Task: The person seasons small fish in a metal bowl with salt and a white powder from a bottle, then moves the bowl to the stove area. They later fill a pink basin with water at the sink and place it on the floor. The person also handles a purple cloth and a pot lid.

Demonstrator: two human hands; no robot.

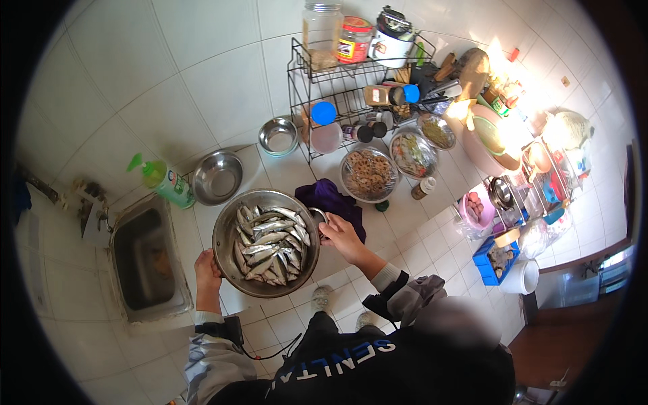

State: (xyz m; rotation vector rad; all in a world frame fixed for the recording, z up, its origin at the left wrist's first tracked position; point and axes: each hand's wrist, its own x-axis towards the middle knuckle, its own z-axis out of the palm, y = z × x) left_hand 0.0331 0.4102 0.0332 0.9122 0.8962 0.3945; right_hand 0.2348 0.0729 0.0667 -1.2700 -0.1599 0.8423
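A round stainless steel pan is held between my two hands at the front of the tiled counter. Inside it lies a heap of small silvery fish. My left hand grips the pan's left side, where the handle is hidden behind the fingers. On the other side my right hand is closed around the metal loop handle. A purple cloth lies crumpled on the counter just behind the right handle.
Left of the pan is a steel sink with a tap. Behind stand a green pump bottle, a steel bowl and a wire rack with jars. Film-covered dishes and a small shaker bottle sit to the right.
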